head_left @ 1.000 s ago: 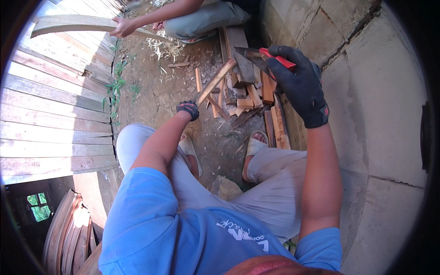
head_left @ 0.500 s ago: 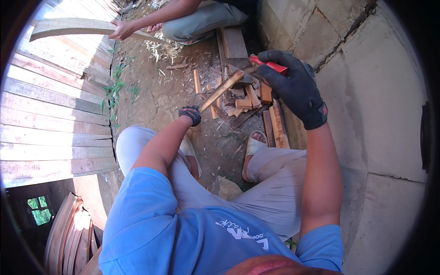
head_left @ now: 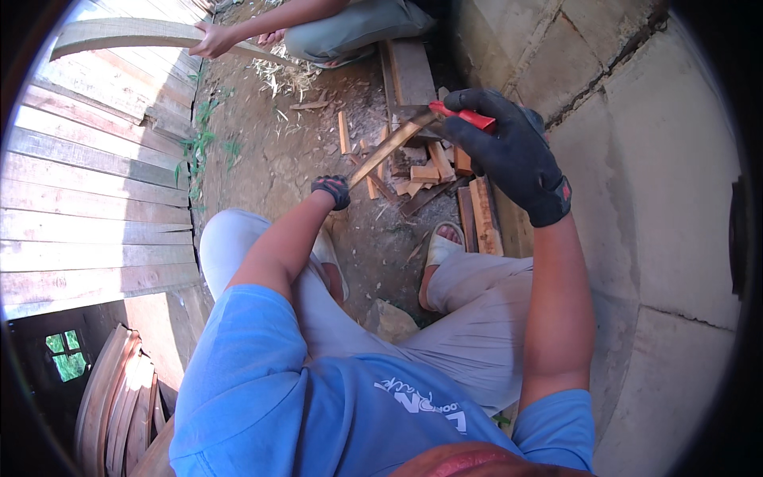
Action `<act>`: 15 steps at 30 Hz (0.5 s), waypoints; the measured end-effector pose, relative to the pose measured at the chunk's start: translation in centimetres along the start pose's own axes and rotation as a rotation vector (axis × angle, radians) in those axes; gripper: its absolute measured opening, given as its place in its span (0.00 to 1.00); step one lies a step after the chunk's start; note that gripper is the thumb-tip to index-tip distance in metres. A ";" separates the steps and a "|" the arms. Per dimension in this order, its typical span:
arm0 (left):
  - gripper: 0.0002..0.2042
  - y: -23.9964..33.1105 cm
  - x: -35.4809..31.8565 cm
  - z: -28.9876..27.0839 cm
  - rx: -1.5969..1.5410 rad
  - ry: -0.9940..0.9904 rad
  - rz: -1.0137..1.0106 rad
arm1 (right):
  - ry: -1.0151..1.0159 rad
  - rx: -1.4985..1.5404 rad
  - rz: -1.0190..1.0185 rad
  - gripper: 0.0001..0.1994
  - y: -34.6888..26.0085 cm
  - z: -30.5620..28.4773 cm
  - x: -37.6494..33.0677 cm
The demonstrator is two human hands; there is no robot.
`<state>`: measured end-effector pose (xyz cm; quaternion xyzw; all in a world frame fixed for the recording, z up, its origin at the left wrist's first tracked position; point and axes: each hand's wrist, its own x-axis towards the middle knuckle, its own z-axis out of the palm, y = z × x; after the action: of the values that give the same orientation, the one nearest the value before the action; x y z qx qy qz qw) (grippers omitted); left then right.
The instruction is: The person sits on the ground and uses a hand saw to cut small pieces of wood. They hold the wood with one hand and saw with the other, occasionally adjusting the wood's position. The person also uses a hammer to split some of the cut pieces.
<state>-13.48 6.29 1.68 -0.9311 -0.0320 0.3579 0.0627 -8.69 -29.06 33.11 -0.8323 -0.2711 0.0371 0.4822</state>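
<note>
Gloved left hand (head_left: 331, 191), frame centre, grips a wooden strip's (head_left: 389, 147) lower end; gloved right hand (head_left: 509, 151), upper right, closes its fingers around a red-handled tool (head_left: 462, 116).

Bare dirt ground (head_left: 278, 159); cut wood scraps (head_left: 425, 171) and a stone (head_left: 393, 322) lie on it.

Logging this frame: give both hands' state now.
Left hand: closed on the wooden stick.
Right hand: closed on the red-handled tool.
</note>
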 end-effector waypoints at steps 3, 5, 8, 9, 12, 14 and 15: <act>0.26 0.4 -0.2 -0.5 -0.005 -0.029 0.001 | -0.041 -0.040 0.013 0.14 -0.2 0.1 0.0; 0.26 0.7 -0.2 -0.5 0.010 -0.040 -0.001 | -0.051 -0.155 0.009 0.18 -0.5 0.2 0.2; 0.27 0.2 0.5 1.1 -0.031 -0.022 -0.071 | -0.073 -0.229 -0.057 0.17 -1.1 0.9 0.0; 0.27 0.3 0.7 1.1 -0.043 -0.022 -0.074 | -0.087 -0.173 -0.024 0.17 -1.1 1.2 -0.1; 0.27 0.6 1.2 1.2 -0.062 -0.029 -0.075 | -0.114 -0.110 0.042 0.16 -1.3 1.7 -0.6; 0.26 0.8 1.7 0.8 -0.048 -0.042 -0.063 | -0.105 -0.207 0.039 0.18 -2.1 1.3 -0.9; 0.26 0.6 1.9 1.3 -0.052 -0.045 -0.067 | -0.111 -0.190 0.071 0.18 -2.3 1.6 -0.9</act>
<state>-12.91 6.02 -0.62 -0.9226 -0.0740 0.3754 0.0499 -10.91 -27.33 33.98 -0.8799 -0.2700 0.0746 0.3837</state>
